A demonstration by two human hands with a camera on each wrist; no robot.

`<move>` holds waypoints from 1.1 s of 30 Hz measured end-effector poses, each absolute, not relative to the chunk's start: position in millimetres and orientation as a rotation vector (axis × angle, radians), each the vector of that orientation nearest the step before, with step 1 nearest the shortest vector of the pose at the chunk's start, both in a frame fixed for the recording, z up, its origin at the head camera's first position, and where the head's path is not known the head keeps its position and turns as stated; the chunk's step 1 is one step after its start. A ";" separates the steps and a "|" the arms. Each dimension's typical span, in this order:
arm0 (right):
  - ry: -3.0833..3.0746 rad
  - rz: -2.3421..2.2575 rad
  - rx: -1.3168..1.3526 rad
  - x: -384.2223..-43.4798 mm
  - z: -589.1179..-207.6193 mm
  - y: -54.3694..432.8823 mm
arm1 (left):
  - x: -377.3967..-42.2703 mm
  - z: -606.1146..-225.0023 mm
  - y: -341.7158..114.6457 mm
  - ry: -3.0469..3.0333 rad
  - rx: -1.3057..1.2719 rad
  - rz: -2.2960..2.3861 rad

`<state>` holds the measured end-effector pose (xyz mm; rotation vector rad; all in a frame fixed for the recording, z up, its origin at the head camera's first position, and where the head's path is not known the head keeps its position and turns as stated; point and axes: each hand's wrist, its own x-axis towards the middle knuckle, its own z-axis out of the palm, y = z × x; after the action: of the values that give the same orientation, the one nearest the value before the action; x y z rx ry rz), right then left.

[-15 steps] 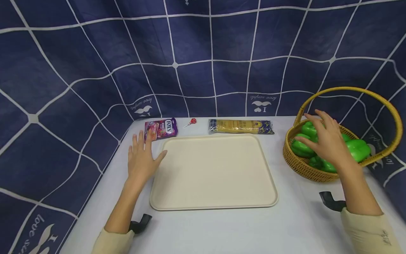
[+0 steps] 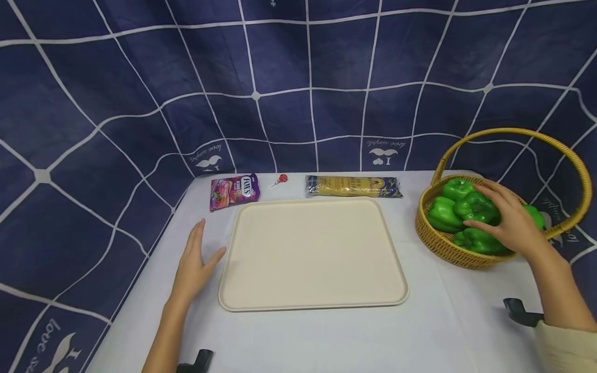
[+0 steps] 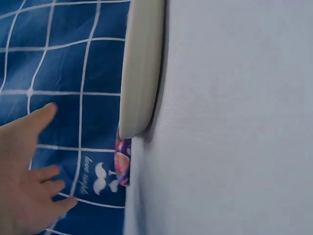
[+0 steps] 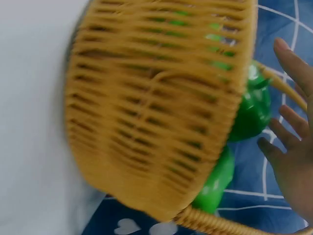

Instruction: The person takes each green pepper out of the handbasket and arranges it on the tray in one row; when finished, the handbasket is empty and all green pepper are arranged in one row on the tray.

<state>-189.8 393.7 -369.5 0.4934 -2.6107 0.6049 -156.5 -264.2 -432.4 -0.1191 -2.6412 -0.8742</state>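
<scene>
My right hand (image 2: 516, 224) hovers over the wicker basket (image 2: 438, 247) on the right, thumb and fingers spread around a dark green bell pepper (image 2: 474, 207). In the right wrist view a gap shows between the fingers and the green pepper (image 4: 252, 110) standing above the basket rim. Several other green bell peppers (image 2: 443, 214) lie in the basket, partly hidden by the hand. My left hand (image 2: 190, 272) is held above the table left of the beige tray (image 2: 312, 254), its fingers extended and thumb apart, holding nothing.
Along the back lie a purple FOX'S candy bag (image 2: 235, 190), a red lollipop (image 2: 282, 178) and a yellow and blue noodle packet (image 2: 353, 186). The basket's tall handle (image 2: 580, 171) arches over its right side. A dark blue grid curtain (image 2: 284, 62) hangs behind the table.
My right hand has moved right and lower over the basket, turning toward the dark green pepper. The left hand has drawn back toward me, away from the candy bag.
</scene>
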 end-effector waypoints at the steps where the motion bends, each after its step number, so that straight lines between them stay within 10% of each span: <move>1: -2.615 0.604 0.506 -190.8 -372.5 395.9 | -156.0 -437.1 -267.5 -2.665 -0.134 -0.911; 33: -2.762 0.555 0.441 -195.2 -379.4 399.8 | -141.8 -486.6 -285.7 -2.864 -0.224 -1.283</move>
<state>-195.2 399.8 -379.4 0.4410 -2.7625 0.5553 -141.8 -285.7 -486.6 -0.2240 -2.8641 -1.2831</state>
